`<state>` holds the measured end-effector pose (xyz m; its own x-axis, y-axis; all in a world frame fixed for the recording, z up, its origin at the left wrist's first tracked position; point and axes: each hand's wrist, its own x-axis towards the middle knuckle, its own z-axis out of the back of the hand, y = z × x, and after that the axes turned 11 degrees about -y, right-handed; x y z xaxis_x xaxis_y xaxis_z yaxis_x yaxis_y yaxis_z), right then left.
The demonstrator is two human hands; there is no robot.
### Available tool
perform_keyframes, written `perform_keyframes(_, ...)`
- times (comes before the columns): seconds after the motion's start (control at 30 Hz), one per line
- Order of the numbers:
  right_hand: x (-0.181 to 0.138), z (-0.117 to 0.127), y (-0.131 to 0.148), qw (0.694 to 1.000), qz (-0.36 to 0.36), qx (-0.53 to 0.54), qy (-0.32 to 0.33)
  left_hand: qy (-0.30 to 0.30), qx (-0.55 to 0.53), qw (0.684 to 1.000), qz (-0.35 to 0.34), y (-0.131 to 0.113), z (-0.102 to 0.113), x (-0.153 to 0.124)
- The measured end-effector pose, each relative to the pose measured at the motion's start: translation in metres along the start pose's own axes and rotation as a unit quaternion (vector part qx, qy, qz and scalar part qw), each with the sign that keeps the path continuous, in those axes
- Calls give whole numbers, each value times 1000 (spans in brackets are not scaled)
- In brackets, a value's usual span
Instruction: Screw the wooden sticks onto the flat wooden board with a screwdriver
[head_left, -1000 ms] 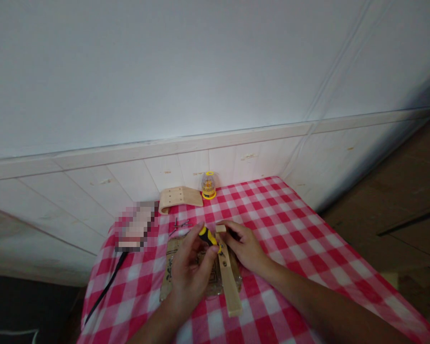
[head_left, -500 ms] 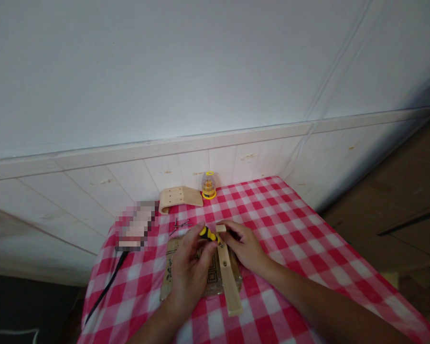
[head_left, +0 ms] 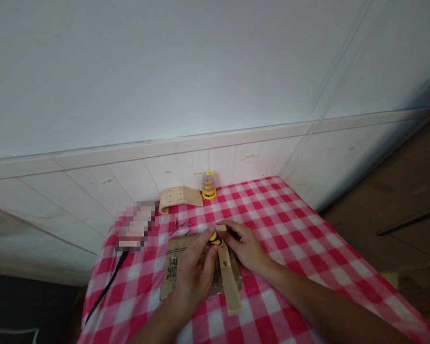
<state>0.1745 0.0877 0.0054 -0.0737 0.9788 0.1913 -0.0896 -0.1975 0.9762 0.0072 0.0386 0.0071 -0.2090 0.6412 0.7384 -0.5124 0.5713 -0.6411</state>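
My left hand (head_left: 195, 267) is closed around a short yellow-and-black screwdriver (head_left: 216, 239). Its tip end meets the upper part of a narrow pale wooden piece (head_left: 231, 289), though the very tip is hard to see. My right hand (head_left: 245, 246) grips the far end of that wooden piece from the right side. Lower on the wood, a dark screw or hole (head_left: 225, 263) shows. Beneath the wood and my left hand lies a flat piece of printed cardboard (head_left: 174, 253), partly covered.
Several dark screws (head_left: 181, 223) lie beyond the cardboard. A bent wooden part with holes (head_left: 181, 196) and a clear yellow-based bit container (head_left: 209, 186) stand near the wall. A blurred-out object (head_left: 138, 227) with a black strap (head_left: 109, 282) sits left on the checkered tablecloth (head_left: 290, 229).
My left hand has shifted slightly right and turned, bringing the screwdriver more upright and closer over the wooden piece. My right hand and the wood stay in place.
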Motion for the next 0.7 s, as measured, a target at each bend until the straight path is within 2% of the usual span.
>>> perform_keyframes(0.23,0,-1,3,1000,4,8,-6,19,-36,999,33,7,-3,-6)
perform_keyframes(0.5,0,0,0,1000,-2,8,-4,-19,4,1000,-23,-7,-1,12)
perform_keyframes(0.7,0,0,1,1000,-3,10,-4,-7,19,999,-38,-9,0,13)
